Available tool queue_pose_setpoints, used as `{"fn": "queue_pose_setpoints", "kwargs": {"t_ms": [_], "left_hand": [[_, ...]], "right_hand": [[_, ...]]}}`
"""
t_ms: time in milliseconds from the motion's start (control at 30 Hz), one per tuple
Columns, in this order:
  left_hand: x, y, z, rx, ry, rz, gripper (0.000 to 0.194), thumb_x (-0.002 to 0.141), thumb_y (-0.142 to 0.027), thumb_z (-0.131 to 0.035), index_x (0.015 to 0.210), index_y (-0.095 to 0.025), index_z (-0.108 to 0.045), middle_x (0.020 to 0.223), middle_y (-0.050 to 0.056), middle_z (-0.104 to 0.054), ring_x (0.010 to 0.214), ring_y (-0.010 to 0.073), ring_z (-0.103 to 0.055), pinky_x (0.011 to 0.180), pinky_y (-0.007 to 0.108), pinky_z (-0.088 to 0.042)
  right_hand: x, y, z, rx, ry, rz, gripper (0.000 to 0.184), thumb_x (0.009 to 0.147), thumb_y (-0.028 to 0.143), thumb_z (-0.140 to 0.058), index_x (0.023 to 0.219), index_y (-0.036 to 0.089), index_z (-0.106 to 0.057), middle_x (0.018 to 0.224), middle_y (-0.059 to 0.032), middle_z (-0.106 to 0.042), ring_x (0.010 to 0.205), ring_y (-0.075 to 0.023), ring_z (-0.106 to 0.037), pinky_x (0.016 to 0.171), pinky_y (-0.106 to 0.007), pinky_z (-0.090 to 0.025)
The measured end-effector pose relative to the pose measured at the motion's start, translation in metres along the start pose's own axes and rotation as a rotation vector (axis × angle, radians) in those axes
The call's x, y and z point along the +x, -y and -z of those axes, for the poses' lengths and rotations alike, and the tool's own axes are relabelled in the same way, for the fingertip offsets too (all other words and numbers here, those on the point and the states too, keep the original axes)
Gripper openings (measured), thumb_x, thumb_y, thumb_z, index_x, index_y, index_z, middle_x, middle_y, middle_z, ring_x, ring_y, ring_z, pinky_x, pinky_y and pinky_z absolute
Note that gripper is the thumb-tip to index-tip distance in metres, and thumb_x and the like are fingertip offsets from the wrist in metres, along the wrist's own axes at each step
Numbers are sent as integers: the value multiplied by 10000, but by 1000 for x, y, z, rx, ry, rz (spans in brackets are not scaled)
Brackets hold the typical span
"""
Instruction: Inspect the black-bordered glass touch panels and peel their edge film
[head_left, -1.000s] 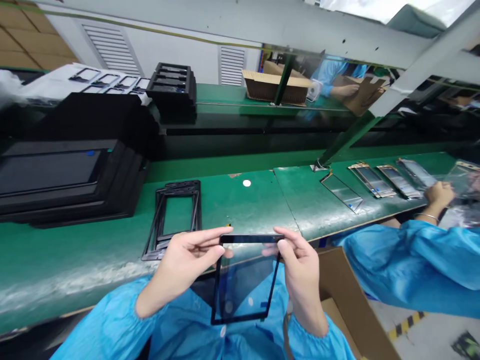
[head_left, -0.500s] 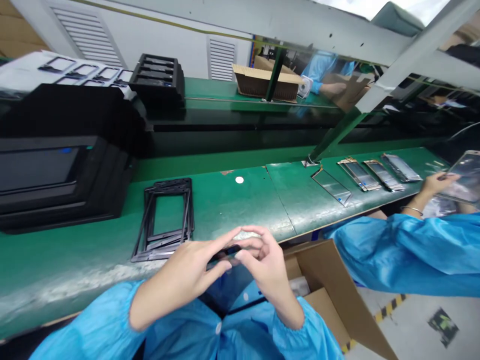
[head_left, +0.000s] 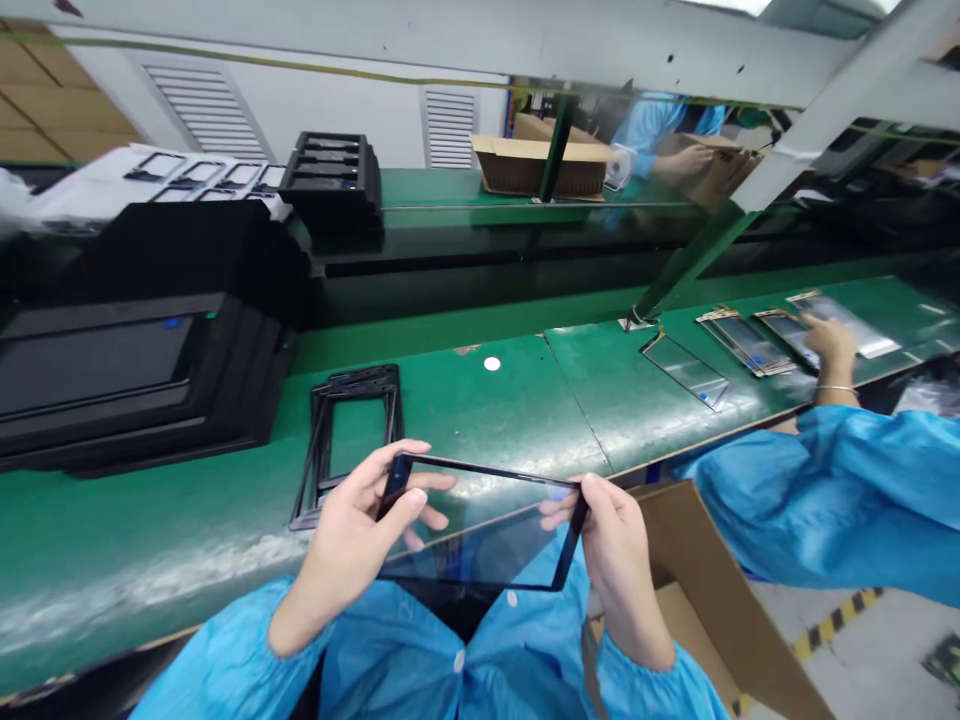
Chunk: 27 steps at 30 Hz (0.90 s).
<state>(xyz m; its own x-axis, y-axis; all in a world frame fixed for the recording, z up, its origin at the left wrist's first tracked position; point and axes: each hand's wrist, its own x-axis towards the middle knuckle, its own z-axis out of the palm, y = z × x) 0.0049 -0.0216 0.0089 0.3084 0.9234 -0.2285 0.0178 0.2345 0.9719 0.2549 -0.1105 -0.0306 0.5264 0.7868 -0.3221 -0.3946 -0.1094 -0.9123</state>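
Green bench (head_left: 450, 400) lies beyond my fingertips (head_left: 409, 504); stacked black frames (head_left: 375, 376) sit just past my left hand (head_left: 341, 545). Glass panel (head_left: 487, 528) spans between, left fingers gripping one short border, right hand (head_left: 624, 555) pinching the far right corner. Judged light, stiff, slippery, brittle; I'd hold borders only.

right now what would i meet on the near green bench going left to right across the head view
Stack of large black trays → pile of black rectangular frames → small white round spot → single clear, thin-edged rectangular panel → fanned stack of glassy rectangular panels.
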Motion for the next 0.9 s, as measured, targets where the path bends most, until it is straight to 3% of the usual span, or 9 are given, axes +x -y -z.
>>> {"fn": "queue_pose_setpoints", "kwargs": {"t_ms": [400, 500, 567, 633, 700, 767, 800, 900], "left_hand": [[-8, -1, -5, -48, -73, 51, 612, 862, -529, -863, 1310, -227, -576, 1009, 84, -846, 664, 229, -795, 502, 273, -618], [-5, 8, 2, -13, -36, 35, 545, 941, -495, -786, 1347, -221, -547, 1078, 109, -834, 679, 233, -792, 501, 288, -617], [-1, 13, 7, 111, -23, -83, 462, 1013, -446, -696, 1391, -229, -542, 1244, 149, -798, 847, 269, -820, 614, 343, -668], [6, 13, 10, 371, -40, -315, 457, 1040, -371, -650, 1469, -252, -546, 1480, 158, -689, 1208, 323, -755, 929, 462, -668], [13, 7, 8, 682, 2, -589, 480, 1031, -306, -661, 1504, -280, -581, 1581, 106, -623, 1456, 341, -584, 1231, 575, -455], [21, -1, 4, 894, 136, -793, 374, 1037, -281, -670, 1411, -282, -681, 1449, 51, -733, 1412, 322, -622, 1318, 607, -292], [25, -5, 2, 933, 216, -858, 279, 1051, -278, -660, 1320, -267, -735, 1324, 31, -799, 1302, 294, -699, 1313, 581, -307], [32, -13, -3, 920, 335, -933, 218, 1101, -270, -584, 1131, -208, -791, 1064, 14, -860, 961, 220, -804, 1095, 419, -544]], "right_hand": [[-12, 4, -8, -104, -1, 150, 493, 921, 666, -748, 734, 211, -730, 616, -71, -796, 479, -251, -757, 494, -309, -602], [-12, 4, -5, -63, 66, 169, 488, 940, 667, -718, 990, 190, -803, 693, -88, -827, 580, -275, -807, 604, -357, -663], [-13, 5, -2, -102, 80, 190, 452, 924, 590, -780, 1142, 194, -799, 748, -86, -846, 645, -270, -830, 681, -358, -681], [-17, 6, -2, -171, 69, 202, 375, 905, 506, -830, 1126, 203, -806, 765, -85, -852, 638, -255, -830, 667, -323, -677], [-22, 8, -4, -223, 64, 216, 327, 916, 493, -819, 1064, 202, -818, 766, -94, -852, 610, -253, -825, 627, -306, -674], [-26, 8, -8, -256, 65, 232, 318, 920, 492, -814, 1050, 202, -824, 754, -93, -849, 597, -259, -824, 620, -312, -681], [-28, 9, -10, -267, 63, 243, 316, 922, 491, -813, 1048, 202, -826, 735, -88, -845, 596, -261, -824, 627, -315, -685], [-31, 9, -12, -285, 42, 278, 298, 937, 477, -804, 1051, 203, -826, 659, -67, -821, 628, -263, -835, 656, -310, -693]]}}
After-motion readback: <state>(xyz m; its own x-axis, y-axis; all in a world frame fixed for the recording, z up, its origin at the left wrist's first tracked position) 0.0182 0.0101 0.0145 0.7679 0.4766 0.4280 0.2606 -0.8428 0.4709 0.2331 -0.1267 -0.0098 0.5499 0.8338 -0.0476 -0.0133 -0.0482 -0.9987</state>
